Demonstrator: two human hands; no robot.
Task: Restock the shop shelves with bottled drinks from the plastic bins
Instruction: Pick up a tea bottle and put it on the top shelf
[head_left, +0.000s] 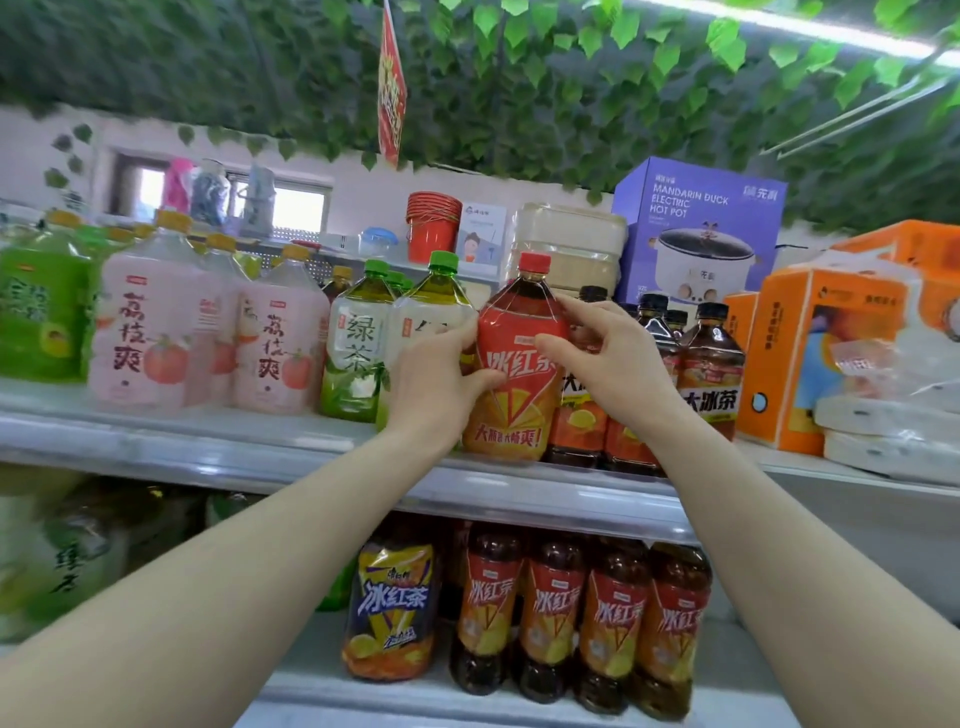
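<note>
A large iced-tea bottle (519, 379) with a red cap and a red-orange label stands upright on the upper shelf (208, 441). My left hand (441, 379) grips its left side, thumb across the label. My right hand (608, 358) touches its right shoulder with loosely curved fingers and the thumb on the label. Green-capped green tea bottles (358, 348) stand just left of it. Smaller dark tea bottles (706, 369) with black caps stand to its right. No plastic bin is in view.
Pink lychee drink bottles (150, 343) and green bottles fill the upper shelf's left. Orange tissue packs (810, 358) and white rolls sit at the right. A purple hot pot box (701, 228) stands behind. The lower shelf holds iced-tea bottles (582, 623). Leafy vines hang overhead.
</note>
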